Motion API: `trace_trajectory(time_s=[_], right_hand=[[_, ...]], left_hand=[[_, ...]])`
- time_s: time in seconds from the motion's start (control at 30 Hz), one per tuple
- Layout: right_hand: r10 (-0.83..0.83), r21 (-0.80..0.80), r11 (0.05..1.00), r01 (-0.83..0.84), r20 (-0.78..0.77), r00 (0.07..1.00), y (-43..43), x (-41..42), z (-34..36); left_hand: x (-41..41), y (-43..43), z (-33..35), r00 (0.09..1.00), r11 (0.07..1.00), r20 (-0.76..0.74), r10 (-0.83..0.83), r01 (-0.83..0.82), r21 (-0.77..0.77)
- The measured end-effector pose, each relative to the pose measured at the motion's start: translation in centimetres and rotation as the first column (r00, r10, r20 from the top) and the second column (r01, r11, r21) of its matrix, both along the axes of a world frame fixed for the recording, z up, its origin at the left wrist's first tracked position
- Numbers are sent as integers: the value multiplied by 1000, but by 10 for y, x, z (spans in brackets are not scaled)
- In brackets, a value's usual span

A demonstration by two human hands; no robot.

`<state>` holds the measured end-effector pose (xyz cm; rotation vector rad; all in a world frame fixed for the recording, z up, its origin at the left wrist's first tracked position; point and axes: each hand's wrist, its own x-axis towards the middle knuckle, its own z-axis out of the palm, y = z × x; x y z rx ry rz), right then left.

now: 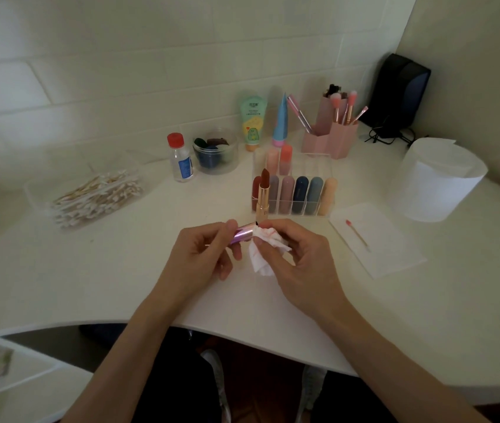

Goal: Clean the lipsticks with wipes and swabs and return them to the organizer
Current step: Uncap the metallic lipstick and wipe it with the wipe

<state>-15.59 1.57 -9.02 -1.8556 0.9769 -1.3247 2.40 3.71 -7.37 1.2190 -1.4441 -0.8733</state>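
My left hand (203, 254) grips a shiny pink lipstick tube (244, 234) lying sideways above the table. My right hand (297, 257) pinches a crumpled white wipe (265, 248), stained red, against the tube's right end. Just behind my hands an uncapped gold lipstick (263, 193) with a dark red bullet stands upright on the table. The clear acrylic organizer (325, 174) behind it holds several capped lipsticks in its slots.
A clear tray of cotton swabs (96, 196) lies at the left. A used swab (357, 235) rests on a white sheet (395, 251) at the right, near a wipe roll (440, 181). Behind stand a small bottle (180, 158), a jar (215, 151), tubes and a pink brush holder (331, 135).
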Motion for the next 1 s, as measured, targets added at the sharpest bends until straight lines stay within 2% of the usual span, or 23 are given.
trace_trajectory(time_s=[0.23, 0.3, 0.37, 0.43, 0.53, 0.6, 0.7, 0.77, 0.83, 0.9, 1.0], right_hand=[[17, 39, 999, -17, -8, 1000, -2, 1, 0], [-3, 29, 1000, 3, 6, 1000, -1, 1, 2], [-18, 11, 1000, 18, 28, 999, 0, 1, 4], [-7, 7, 1000, 7, 39, 999, 0, 1, 5], [6, 17, 1000, -6, 28, 1000, 0, -1, 2], [7, 17, 1000, -7, 11, 1000, -1, -1, -1], [6, 27, 1000, -6, -11, 1000, -1, 0, -2], [11, 29, 1000, -11, -4, 1000, -2, 1, -1], [-7, 11, 1000, 7, 6, 1000, -2, 0, 1], [-7, 4, 1000, 7, 23, 1000, -1, -1, 1], [3, 15, 1000, -3, 22, 1000, -1, -1, -1]], left_hand=[[9, -5, -9, 992, 982, 99, 72, -53, -183], [7, -4, -7, 996, 986, 66, 53, -42, -161], [4, -3, -4, 1000, 997, -10, 19, -20, -79], [3, -3, -4, 1000, 1000, -24, 0, 0, -13], [3, -3, -6, 999, 999, 45, 5, -3, -44], [5, -4, -8, 999, 996, 40, 5, -2, -86], [9, -6, -12, 991, 986, 94, 96, -81, -148], [9, -5, -10, 992, 980, 88, 91, -74, -183], [5, -3, -6, 999, 991, 23, 32, -29, -132], [1, -1, -2, 999, 1000, -50, 1, -2, -18], [1, -1, -5, 1000, 1000, 17, -3, 3, -26]])
